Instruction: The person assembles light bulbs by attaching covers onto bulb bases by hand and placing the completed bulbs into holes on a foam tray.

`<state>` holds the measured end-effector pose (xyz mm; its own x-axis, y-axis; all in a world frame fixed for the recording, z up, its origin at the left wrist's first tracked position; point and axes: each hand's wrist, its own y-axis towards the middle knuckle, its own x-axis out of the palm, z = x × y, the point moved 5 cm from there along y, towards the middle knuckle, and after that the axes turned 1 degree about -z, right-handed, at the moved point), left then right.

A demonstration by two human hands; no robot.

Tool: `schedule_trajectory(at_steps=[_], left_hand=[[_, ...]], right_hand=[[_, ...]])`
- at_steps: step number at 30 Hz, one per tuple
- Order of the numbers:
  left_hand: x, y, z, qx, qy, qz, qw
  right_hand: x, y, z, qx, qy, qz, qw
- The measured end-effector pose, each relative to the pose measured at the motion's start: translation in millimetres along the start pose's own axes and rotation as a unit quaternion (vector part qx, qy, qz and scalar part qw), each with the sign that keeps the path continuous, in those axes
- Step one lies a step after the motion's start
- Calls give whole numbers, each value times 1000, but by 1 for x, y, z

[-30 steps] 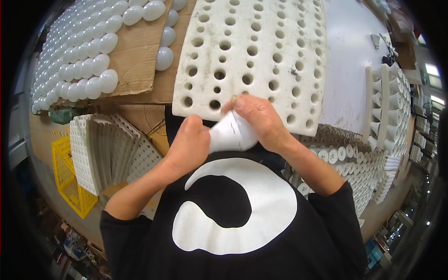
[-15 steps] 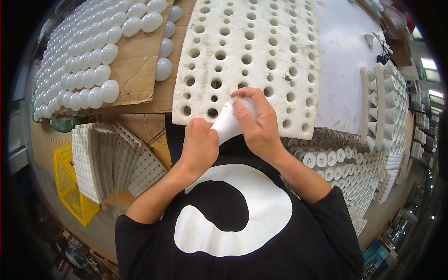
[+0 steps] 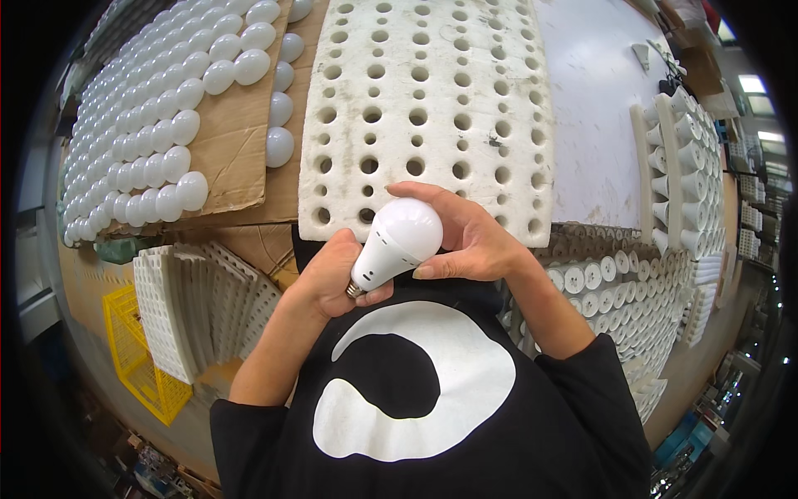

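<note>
A white light bulb (image 3: 397, 243) with a rounded dome and a metal screw base is tilted in front of me, dome up and to the right. My left hand (image 3: 334, 273) is closed around its narrow lower end by the screw base. Around the dome's right side curves my right hand (image 3: 467, 237), its thumb and fingers spread apart; the thumb tip is by the bulb's lower edge. Whether the right fingers touch the bulb I cannot tell. Just beyond both hands lies a white foam board (image 3: 432, 100) with rows of round holes.
Many white bulb domes (image 3: 170, 158) sit in rows on cardboard (image 3: 237, 158) at the left. Below them are stacked foam boards (image 3: 179, 308) and a yellow crate (image 3: 141, 358). At the right, white cone-shaped housings (image 3: 690, 166) stand in racks, with round white parts (image 3: 594, 277) nearer me.
My right hand has opened from its grip over the dome, uncovering it. The bulb has shifted slightly left and down in my left hand, and its screw base now shows.
</note>
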<state>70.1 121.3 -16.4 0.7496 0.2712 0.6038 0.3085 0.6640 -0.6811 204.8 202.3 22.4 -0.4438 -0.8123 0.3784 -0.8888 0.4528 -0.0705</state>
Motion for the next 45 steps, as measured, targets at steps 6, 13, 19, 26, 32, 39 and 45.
schedule_trajectory(at_steps=[6, 13, 19, 26, 32, 39, 45], left_hand=[[10, 5, -10, -58, -170, -82, 980], [16, 10, 14, 146, 209, 27, 966], [29, 23, 40, 417, 460, 163, 766], [60, 71, 72, 413, 511, 139, 741], [44, 118, 142, 516, 689, 230, 453], [36, 137, 147, 411, 750, 273, 441], [29, 140, 148, 416, 755, 283, 420]], right_hand=[[-5, 4, 6, 1, 32, -11, 999], [-12, -1, 6, 4, 88, 23, 996], [-27, -2, -1, -63, 76, 110, 989], [-74, -8, -32, -111, -7, 203, 973], [-158, 19, -96, -157, -150, 351, 911], [-277, 95, -168, -196, -336, 460, 798], [-342, 165, -190, -170, -513, 484, 688]])
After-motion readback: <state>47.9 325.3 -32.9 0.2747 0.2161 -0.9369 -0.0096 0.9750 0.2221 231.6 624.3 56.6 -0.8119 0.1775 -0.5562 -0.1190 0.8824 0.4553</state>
